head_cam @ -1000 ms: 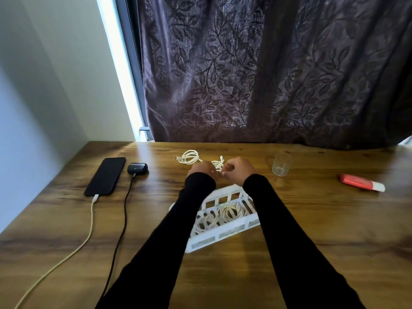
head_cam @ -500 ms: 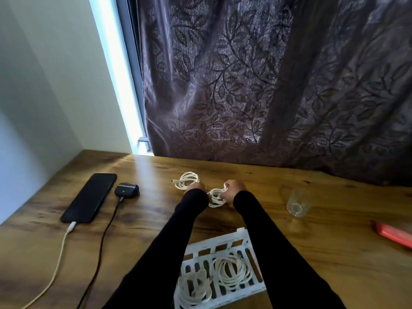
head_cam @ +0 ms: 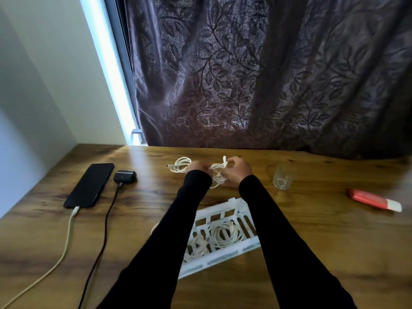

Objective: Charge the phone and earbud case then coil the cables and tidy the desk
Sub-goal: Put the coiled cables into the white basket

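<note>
At frame centre both hands, left (head_cam: 197, 167) and right (head_cam: 237, 172), pinch a white cable (head_cam: 219, 172), fingers curled, apparently winding it for the basket (head_cam: 219, 256) below.

No readable text, brand, number or sign is shown. The phone (head_cam: 89, 185) screen is dark and blank, the earbud case (head_cam: 125, 176) bears no legible mark, and any print on the red and white object (head_cam: 375, 200) at the right is too blurred to be read.
</note>
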